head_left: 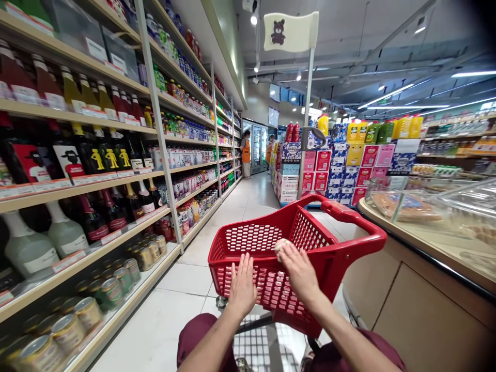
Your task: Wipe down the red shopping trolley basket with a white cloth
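Note:
A red plastic shopping cart [248,225] stands sideways in front of me, with holes in its basket walls. My left hand [243,287] lies against the near side wall, fingers stretched out and nothing in them. On the near rim, my right hand [300,271] presses a small pale wad [282,247] under its fingers. The wad looks like a crumpled cloth or wipe, mostly hidden by the hand. The cart's red handle [362,225] is to the right of both hands. A pole with a cream bear flag [290,32] rises behind the basket.
Shelves of bottles [54,155] and cans [64,330] line the left. A curved display counter [411,268] with packaged food is close on the right. Stacked drink boxes [341,170] stand beyond the cart. A person in an orange vest [246,152] is far down the tiled aisle.

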`<state>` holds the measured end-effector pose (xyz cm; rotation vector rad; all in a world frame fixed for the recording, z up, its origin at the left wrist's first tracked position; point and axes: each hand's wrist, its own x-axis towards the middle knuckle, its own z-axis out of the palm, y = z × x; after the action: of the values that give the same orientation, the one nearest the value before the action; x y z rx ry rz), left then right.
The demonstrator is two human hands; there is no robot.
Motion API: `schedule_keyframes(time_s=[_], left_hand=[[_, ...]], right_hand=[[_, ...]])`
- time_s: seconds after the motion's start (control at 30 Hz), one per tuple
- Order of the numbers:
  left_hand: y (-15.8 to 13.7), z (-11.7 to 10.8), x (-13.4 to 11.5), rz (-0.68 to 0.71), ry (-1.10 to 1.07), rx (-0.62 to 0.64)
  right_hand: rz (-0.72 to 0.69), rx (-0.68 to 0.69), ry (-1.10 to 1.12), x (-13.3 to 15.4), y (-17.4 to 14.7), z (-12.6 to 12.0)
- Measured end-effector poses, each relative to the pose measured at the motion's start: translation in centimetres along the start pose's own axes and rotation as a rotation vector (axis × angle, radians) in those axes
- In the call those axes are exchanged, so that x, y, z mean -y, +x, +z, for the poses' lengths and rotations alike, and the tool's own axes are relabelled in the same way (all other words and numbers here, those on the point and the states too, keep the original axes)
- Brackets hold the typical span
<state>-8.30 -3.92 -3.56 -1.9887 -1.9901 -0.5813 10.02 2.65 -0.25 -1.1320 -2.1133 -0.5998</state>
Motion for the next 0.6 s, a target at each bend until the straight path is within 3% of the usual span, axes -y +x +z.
schedule_keyframes(time_s=[0.13,0.23,0.37,0.6], left_hand=[[0.5,-0.2,-1.3,0.020,-0.076,-0.078],[1.7,-0.6,-3.6,0.132,-0.155,-0.103],[3.7,-0.9,-6.9,0.269,-0.244,0.006],[3.8,-1.7,-8.7,0.207,-0.336,0.124]], right_hand=[[0.113,0.027,0.012,0.0,0.1,0.0],[0.016,0.045,0.097,1.0,-0.2,0.4],[-0.064,0.001,0.209,0.5,-1.5,0.4],[0.035,-0.237,0.253,-4.1,-2.9,-0.8]])
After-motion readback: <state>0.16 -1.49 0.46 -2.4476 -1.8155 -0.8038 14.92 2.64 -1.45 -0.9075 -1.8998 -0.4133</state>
